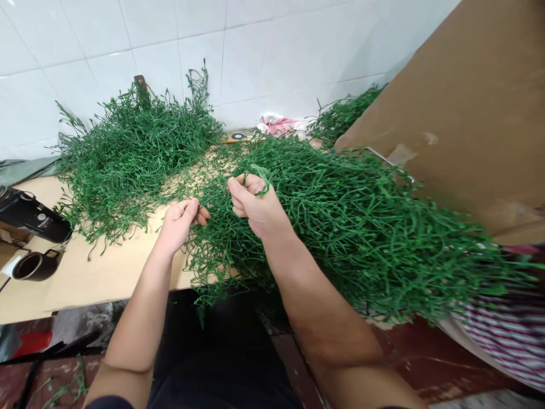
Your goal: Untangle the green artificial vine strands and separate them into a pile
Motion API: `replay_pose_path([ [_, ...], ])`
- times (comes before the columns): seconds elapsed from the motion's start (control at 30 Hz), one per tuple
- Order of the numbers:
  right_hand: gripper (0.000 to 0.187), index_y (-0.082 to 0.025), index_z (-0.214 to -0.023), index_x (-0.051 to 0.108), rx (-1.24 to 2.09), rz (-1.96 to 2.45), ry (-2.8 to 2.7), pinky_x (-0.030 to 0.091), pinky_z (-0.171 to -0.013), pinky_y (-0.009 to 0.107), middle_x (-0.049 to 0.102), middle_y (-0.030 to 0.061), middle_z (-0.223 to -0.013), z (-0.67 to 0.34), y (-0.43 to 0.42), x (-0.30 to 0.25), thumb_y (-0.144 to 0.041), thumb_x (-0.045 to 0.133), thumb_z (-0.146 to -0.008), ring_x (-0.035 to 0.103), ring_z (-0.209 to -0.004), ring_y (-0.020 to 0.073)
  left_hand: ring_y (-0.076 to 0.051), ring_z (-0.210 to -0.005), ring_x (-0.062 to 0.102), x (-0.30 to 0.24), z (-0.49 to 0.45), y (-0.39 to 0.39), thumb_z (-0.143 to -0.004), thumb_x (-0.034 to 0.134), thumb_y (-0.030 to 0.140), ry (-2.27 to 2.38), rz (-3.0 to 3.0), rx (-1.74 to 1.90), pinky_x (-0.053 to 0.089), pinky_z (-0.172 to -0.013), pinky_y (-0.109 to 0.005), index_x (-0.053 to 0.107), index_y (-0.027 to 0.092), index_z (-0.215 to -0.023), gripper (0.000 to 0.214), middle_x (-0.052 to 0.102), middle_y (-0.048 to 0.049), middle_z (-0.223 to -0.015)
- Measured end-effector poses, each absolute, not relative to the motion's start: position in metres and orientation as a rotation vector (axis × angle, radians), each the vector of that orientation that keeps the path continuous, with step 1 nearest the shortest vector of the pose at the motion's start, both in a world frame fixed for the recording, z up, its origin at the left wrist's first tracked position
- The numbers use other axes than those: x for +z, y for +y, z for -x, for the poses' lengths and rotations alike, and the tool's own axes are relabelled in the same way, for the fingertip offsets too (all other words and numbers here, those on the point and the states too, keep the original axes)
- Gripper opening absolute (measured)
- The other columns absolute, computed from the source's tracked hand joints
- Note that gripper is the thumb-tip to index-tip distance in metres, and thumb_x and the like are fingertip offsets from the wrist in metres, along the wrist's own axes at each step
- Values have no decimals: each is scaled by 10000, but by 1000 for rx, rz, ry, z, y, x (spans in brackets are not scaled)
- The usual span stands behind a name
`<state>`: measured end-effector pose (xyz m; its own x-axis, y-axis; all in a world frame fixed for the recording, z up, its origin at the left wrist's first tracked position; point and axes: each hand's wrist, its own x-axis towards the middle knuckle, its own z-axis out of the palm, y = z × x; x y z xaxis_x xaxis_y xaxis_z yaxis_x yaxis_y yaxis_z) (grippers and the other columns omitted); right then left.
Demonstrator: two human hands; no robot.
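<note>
A big heap of thin green artificial plant strands (353,221) spills across the tan tabletop (97,278) and over its front edge. My left hand (181,221) is closed, pinching strands at the heap's left edge. My right hand (253,204) is curled into a fist around a tuft of the same strands, a little higher and to the right. Both forearms reach in from the bottom of the view.
A second pile of green strands (131,153) lies at the back left against the white tiled wall. A large brown cardboard sheet (468,102) leans at the right. A black device (34,218) and a dark cup (34,266) sit at the left edge. Striped fabric (506,341) shows lower right.
</note>
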<state>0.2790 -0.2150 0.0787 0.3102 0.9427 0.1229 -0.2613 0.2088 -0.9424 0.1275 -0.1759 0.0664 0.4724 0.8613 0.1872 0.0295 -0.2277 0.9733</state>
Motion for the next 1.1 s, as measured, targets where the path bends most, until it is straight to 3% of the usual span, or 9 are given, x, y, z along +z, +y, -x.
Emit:
replay_pose_path([
  [0.17,485,-200,-618,360,907,1048,-845,133,-343,187,197,-118,-455,-275,-211,77,-534,712,-609,158,-375,2,-103,-526,484,59,-126,-176,-789,414,634,842,-1689,900,411,-573,-257,604,145,-624,550,577,-33,-539],
  [0.27,494,-197,-599,340,837,1057,-890,152,-364,188,212,-103,-477,-277,-209,75,-532,703,-620,189,-415,11,-134,-736,549,55,-125,-172,-778,472,604,908,-1778,1077,449,-675,-271,629,151,-845,484,630,-72,-830],
  [0.4,505,-193,-573,318,825,1052,-1026,190,-380,182,258,-80,-506,-278,-211,74,-507,710,-625,242,-452,21,-191,-1077,500,63,-131,-167,-688,619,571,850,-1911,1293,443,-841,-290,543,211,-1142,584,496,-95,-1217],
  [0.47,491,-191,-561,315,830,1053,-1096,197,-380,180,273,-70,-507,-276,-214,75,-480,702,-651,263,-458,26,-191,-1034,528,70,-138,-169,-690,634,544,723,-1961,1140,441,-840,-287,567,210,-1112,542,551,-78,-1119],
  [0.53,463,-191,-559,329,831,1065,-1127,196,-376,178,282,-65,-504,-276,-216,77,-447,697,-673,274,-456,30,-165,-837,563,75,-144,-171,-746,581,526,639,-1964,939,451,-755,-276,614,187,-999,424,598,-47,-862],
  [0.6,449,-193,-564,331,841,1072,-1114,192,-371,176,279,-66,-501,-277,-217,80,-419,703,-677,268,-448,29,-138,-675,518,78,-148,-173,-801,507,515,636,-1939,850,438,-668,-262,630,167,-848,372,541,-16,-662],
  [0.77,513,-201,-559,261,977,1005,-1071,181,-363,170,235,-81,-487,-281,-219,85,-425,709,-671,220,-425,18,-112,-701,484,76,-146,-174,-761,605,416,653,-1914,849,418,-694,-233,562,158,-701,269,503,2,-682],
  [0.93,488,-203,-567,287,1026,1001,-1098,180,-362,177,208,-97,-457,-280,-218,83,-485,663,-697,176,-405,15,-72,-499,444,70,-150,-180,-792,569,420,586,-1604,711,355,-500,-214,455,179,-789,267,514,31,-604],
  [1.1,468,-194,-572,293,874,1008,-1046,174,-388,180,275,-75,-524,-281,-212,80,-431,679,-693,212,-446,18,-44,-440,292,61,-154,-195,-799,548,452,592,-1503,781,247,-442,-205,496,164,-744,298,365,69,-502],
])
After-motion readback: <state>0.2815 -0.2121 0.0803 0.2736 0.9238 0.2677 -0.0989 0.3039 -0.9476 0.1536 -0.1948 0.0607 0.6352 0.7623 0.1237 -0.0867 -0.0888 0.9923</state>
